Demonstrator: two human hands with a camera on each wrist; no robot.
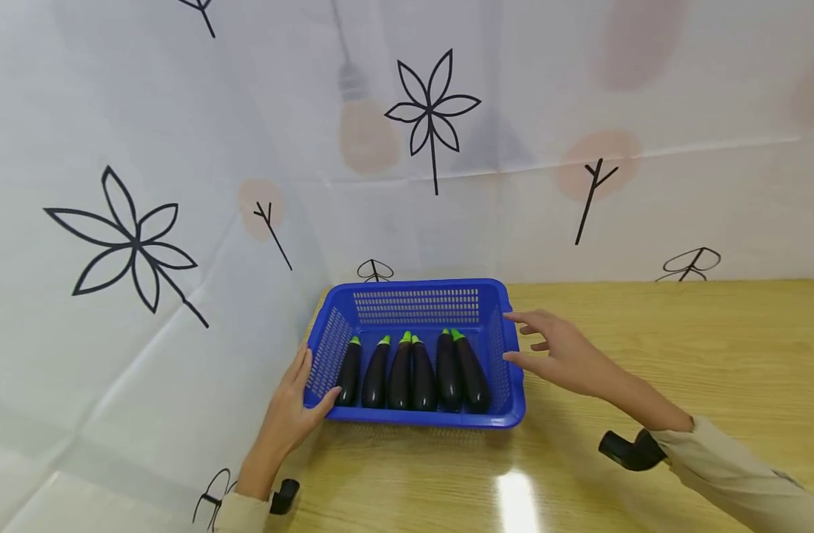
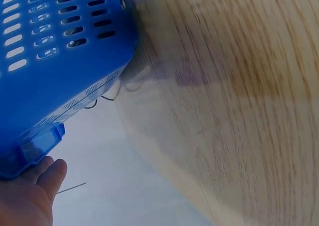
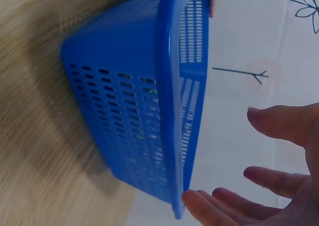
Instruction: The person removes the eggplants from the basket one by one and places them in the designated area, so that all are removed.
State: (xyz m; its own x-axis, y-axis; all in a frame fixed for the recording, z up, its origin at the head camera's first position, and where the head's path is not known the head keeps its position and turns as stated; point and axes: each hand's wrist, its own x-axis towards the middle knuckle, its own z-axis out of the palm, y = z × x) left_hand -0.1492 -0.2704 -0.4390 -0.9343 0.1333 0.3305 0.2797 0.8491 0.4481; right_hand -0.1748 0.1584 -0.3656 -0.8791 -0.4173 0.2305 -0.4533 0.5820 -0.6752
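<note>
A blue plastic basket (image 1: 420,420) with slotted walls stands on the wooden table, holding several dark eggplants (image 1: 400,377) with green stem ends, laid side by side. At the basket's left side my left hand (image 1: 289,411) grips the rim, the thumb over the front left corner and the fingers along the outside. In the left wrist view, fingers of that hand (image 2: 30,191) lie under the rim's lip. My right hand (image 1: 556,352) is at the right rim with its fingers spread. The right wrist view shows one fingertip of this hand (image 3: 299,206) at the rim.
The wooden tabletop (image 1: 700,355) extends to the right of the basket. A white cloth (image 1: 513,222) printed with flowers and twigs hangs behind the table and along its left side. Black straps (image 1: 633,450) are on both wrists.
</note>
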